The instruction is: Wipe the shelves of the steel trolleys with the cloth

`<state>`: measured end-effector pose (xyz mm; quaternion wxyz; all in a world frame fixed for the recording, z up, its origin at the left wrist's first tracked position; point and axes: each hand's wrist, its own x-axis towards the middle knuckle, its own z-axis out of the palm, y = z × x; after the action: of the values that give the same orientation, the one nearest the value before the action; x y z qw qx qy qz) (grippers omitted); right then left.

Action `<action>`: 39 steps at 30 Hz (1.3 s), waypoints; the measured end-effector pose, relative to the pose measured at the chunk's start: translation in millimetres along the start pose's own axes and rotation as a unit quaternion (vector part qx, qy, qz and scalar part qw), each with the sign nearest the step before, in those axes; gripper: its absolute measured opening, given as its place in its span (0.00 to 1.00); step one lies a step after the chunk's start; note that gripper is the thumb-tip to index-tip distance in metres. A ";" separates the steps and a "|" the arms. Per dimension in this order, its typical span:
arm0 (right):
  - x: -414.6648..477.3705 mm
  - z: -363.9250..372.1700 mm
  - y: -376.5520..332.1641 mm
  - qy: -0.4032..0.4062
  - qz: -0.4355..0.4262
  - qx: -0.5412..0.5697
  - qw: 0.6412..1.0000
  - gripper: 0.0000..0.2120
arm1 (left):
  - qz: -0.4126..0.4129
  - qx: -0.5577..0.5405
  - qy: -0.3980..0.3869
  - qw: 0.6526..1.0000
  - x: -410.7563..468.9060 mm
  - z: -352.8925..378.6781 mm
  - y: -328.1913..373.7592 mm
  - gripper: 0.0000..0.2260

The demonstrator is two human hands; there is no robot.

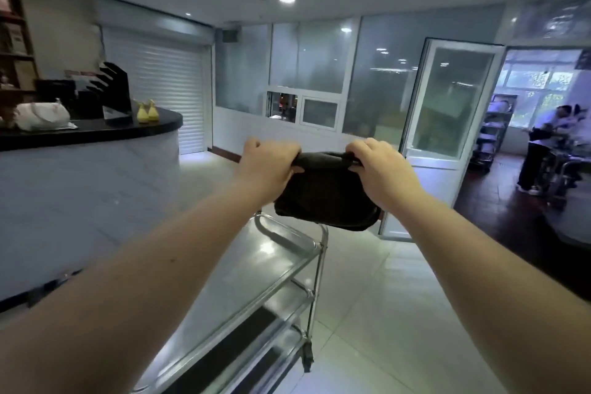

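A dark folded cloth (326,195) hangs in the air in front of me, stretched between both hands. My left hand (267,166) grips its upper left edge and my right hand (380,171) grips its upper right edge. Below the cloth stands a steel trolley (256,281) with three shelves, its top shelf shiny and its curved handle rail just under the cloth. The cloth does not touch the trolley.
A curved white counter with a black top (96,131) runs along the left, close beside the trolley. An open glass door (447,112) stands ahead right. Beyond it a person (543,144) stands by more steel trolleys (492,134). Pale tiled floor lies to the trolley's right.
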<state>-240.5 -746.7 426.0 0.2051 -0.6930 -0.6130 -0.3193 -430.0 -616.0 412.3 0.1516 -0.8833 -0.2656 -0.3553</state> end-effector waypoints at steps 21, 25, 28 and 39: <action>116.1 424.2 144.7 -0.127 0.121 0.097 0.980 0.04 | -0.061 -0.087 -0.149 0.983 123.6 435.5 -127.1 0.09; 125.4 498.2 173.5 -0.178 0.119 0.151 0.965 0.06 | -0.125 -0.119 -0.183 0.968 114.4 503.6 -133.3 0.08; 140.3 551.7 206.0 -0.215 0.091 0.204 0.951 0.08 | -0.168 -0.130 -0.195 0.958 115.5 553.1 -131.7 0.09; 284.2 762.7 266.8 -0.375 -0.089 0.180 0.905 0.15 | -0.475 -0.143 -0.306 0.812 189.4 702.5 -186.8 0.17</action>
<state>179.6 -70.9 109.0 0.0524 -0.6554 -0.7509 0.0626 -38.5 -74.9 68.5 -0.2533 -0.7218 -0.6312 -0.1283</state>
